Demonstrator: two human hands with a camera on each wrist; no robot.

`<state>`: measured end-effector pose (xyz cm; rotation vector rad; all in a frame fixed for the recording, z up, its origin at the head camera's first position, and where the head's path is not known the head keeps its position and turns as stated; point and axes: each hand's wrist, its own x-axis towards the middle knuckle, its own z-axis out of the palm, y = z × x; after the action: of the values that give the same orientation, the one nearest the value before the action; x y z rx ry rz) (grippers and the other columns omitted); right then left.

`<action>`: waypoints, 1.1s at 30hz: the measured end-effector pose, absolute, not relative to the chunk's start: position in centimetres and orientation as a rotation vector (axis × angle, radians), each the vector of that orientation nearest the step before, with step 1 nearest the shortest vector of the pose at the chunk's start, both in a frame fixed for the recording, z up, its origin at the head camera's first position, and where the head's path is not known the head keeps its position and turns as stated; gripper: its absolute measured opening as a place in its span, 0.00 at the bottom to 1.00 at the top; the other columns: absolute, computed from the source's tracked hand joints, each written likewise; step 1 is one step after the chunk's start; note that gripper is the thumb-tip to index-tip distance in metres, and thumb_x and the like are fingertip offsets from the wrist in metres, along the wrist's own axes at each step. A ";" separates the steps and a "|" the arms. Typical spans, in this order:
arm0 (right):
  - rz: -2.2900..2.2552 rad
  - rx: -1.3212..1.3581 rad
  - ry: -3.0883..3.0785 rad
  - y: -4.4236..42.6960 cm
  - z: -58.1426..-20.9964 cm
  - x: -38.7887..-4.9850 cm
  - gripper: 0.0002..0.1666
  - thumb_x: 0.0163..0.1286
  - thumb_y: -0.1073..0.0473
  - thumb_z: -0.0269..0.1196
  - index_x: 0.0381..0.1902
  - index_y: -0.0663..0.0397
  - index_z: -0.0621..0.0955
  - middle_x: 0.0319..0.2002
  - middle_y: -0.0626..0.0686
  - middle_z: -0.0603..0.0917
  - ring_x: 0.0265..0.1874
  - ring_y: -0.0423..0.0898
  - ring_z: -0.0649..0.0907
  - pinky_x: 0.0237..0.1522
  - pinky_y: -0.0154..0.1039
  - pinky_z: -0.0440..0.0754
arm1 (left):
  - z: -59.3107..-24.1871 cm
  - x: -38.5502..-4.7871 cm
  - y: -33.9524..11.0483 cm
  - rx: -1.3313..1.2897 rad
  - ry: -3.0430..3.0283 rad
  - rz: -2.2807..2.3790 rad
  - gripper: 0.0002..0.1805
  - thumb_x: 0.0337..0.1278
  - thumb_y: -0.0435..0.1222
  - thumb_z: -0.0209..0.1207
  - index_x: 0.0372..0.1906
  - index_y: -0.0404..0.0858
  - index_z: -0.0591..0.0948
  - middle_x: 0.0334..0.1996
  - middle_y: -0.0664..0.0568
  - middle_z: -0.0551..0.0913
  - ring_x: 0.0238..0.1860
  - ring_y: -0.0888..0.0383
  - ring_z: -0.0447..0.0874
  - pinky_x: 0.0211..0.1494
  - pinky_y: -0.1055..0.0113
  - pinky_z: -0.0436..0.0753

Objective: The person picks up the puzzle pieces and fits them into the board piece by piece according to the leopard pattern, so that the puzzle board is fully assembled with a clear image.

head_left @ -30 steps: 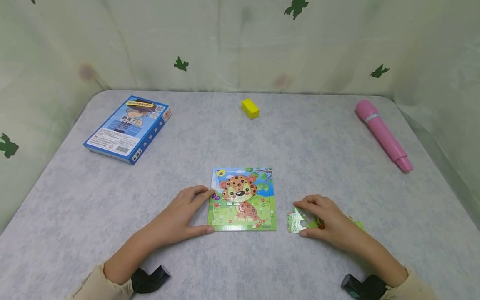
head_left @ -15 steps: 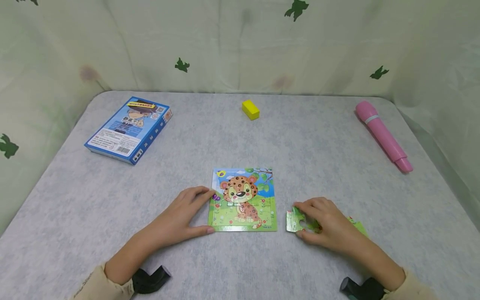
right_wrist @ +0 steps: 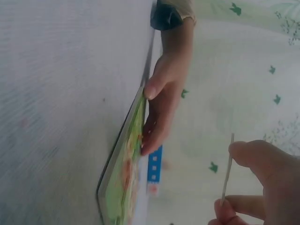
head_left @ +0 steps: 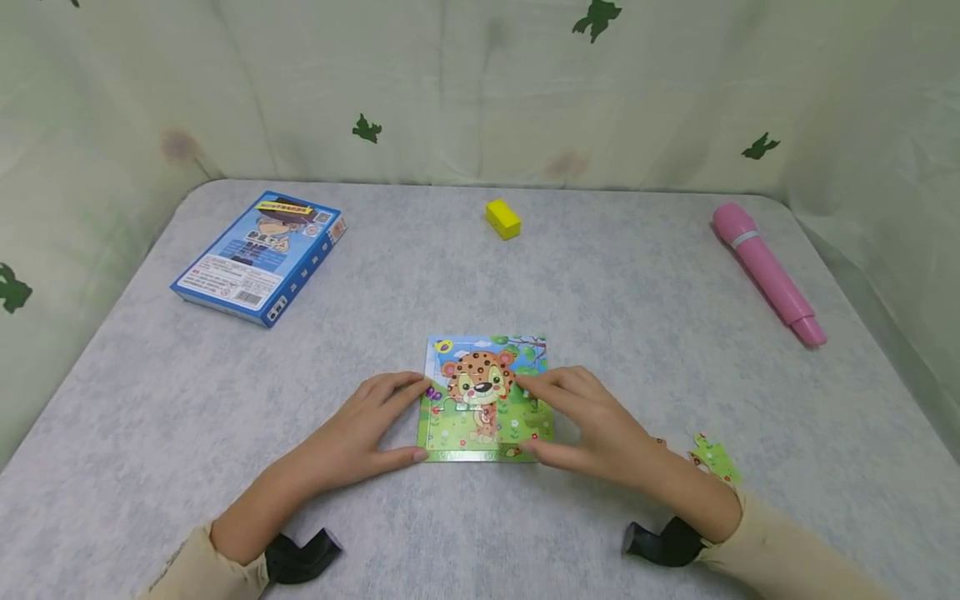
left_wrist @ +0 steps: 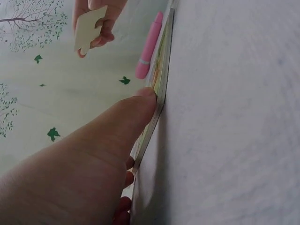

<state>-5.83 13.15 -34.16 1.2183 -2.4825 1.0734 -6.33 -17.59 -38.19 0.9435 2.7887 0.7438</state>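
A square leopard jigsaw puzzle (head_left: pixel 453 433) lies flat on the table in front of me. My left hand (head_left: pixel 375 425) touches its left edge, thumb near the bottom corner and fingers higher up. In the left wrist view, that thumb (left_wrist: pixel 146 93) lies on the puzzle's rim. My right hand (head_left: pixel 600 421) pinches a green puzzle piece (head_left: pixel 519 423) between thumb and fingers over the puzzle's lower right. The right wrist view shows this piece (right_wrist: pixel 228 171) edge-on, raised clear of the puzzle. Its plain back faces the left wrist camera.
Loose puzzle pieces (head_left: pixel 716 458) lie beside the right forearm, partly hidden by it. A blue box (head_left: pixel 255 258) sits at the back left and a yellow block (head_left: pixel 502 219) at the back centre. A pink microphone-shaped object (head_left: pixel 768 275) lies at the right.
My right hand has carried the puzzle piece left from beside the puzzle to above its lower right, uncovering more loose pieces. The left hand stays at the puzzle's left edge.
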 end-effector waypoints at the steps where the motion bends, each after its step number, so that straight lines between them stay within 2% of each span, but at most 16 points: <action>1: 1.077 1.220 -2.484 12.5 -34.2 -5.9 0.34 0.55 0.49 0.65 0.57 0.61 0.73 0.45 0.48 0.75 0.48 0.45 0.70 0.45 0.37 0.70 | -38.2 -6.4 -17.6 0.950 2.789 0.750 0.43 0.49 0.59 0.56 0.67 0.41 0.59 0.64 0.50 0.58 0.63 0.51 0.52 0.61 0.50 0.57; 5: 1.044 1.215 -2.558 10.3 -34.9 -6.4 0.35 0.52 0.50 0.68 0.56 0.59 0.74 0.45 0.47 0.75 0.46 0.44 0.70 0.43 0.36 0.70 | -38.5 -6.5 -17.6 0.971 2.801 0.763 0.43 0.48 0.59 0.56 0.67 0.41 0.60 0.65 0.51 0.58 0.63 0.51 0.53 0.61 0.50 0.57; 12: 0.992 1.189 -2.751 8.4 -37.3 -6.9 0.34 0.53 0.47 0.67 0.55 0.57 0.75 0.45 0.45 0.75 0.46 0.40 0.70 0.45 0.35 0.69 | -38.6 -6.7 -17.5 1.003 2.800 0.754 0.41 0.48 0.59 0.56 0.66 0.43 0.62 0.65 0.55 0.59 0.63 0.53 0.54 0.61 0.51 0.57; 17: 0.891 1.225 -2.731 7.6 -38.2 -7.2 0.34 0.53 0.47 0.66 0.56 0.57 0.75 0.42 0.44 0.74 0.41 0.40 0.70 0.44 0.35 0.67 | -38.4 -6.7 -17.6 1.056 2.785 0.756 0.37 0.49 0.57 0.57 0.64 0.45 0.65 0.64 0.54 0.61 0.63 0.50 0.55 0.60 0.48 0.57; 21: 0.858 1.252 -2.717 7.0 -38.3 -7.5 0.34 0.54 0.46 0.66 0.56 0.56 0.75 0.41 0.44 0.74 0.39 0.40 0.70 0.47 0.37 0.64 | -38.3 -6.7 -17.7 1.086 2.756 0.783 0.35 0.49 0.55 0.59 0.63 0.48 0.67 0.64 0.52 0.60 0.62 0.48 0.56 0.59 0.46 0.56; 26: 0.820 1.241 -2.755 6.5 -38.3 -7.7 0.34 0.53 0.43 0.65 0.55 0.54 0.76 0.38 0.42 0.73 0.34 0.38 0.67 0.43 0.35 0.63 | -38.1 -6.6 -17.7 1.132 2.722 0.788 0.31 0.49 0.54 0.59 0.61 0.53 0.70 0.65 0.48 0.59 0.63 0.45 0.55 0.58 0.44 0.56; 33: 0.723 1.248 -2.797 6.2 -37.5 -7.9 0.31 0.52 0.42 0.66 0.51 0.50 0.79 0.36 0.42 0.71 0.33 0.39 0.66 0.41 0.35 0.63 | -38.0 -6.6 -17.7 1.166 2.703 0.779 0.24 0.49 0.51 0.60 0.56 0.58 0.75 0.65 0.47 0.58 0.63 0.45 0.54 0.58 0.44 0.56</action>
<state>-7.85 6.16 -37.53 1.2482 -2.7967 0.7231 -6.61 -17.74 -38.02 1.1655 2.7033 0.7793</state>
